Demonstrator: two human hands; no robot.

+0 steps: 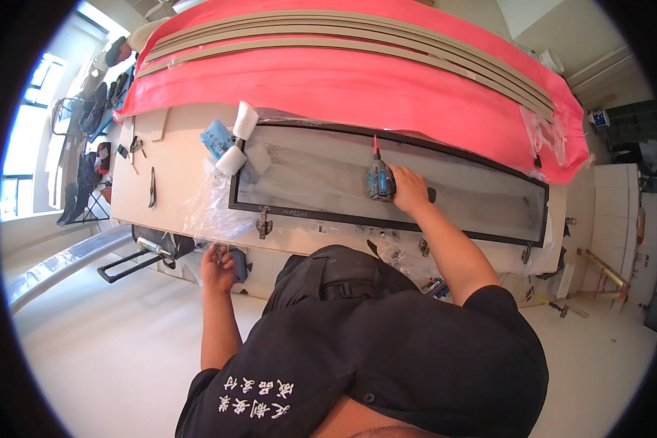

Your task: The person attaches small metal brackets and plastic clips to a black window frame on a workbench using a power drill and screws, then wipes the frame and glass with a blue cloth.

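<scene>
My right hand [410, 187] is wrapped round the grip of a cordless drill [379, 181], dark grey and blue, with a red tip pointing away from me. The drill is over a black-framed glass door panel [391, 221] that lies flat on the table. Metal hinges [263, 224] stick out along the panel's near edge. At the table's near left edge, my left hand [220, 267] is raised with its fingers curled together. What those fingers hold, if anything, is too small to make out.
Clear plastic wrap [213, 204], white foam rolls [231, 160] and a blue packet [216, 139] lie left of the panel. A utility knife [152, 187] rests farther left on the table. Long beige strips [343, 50] lie on pink sheeting [306, 91] behind. A black handled case [153, 248] stands below left.
</scene>
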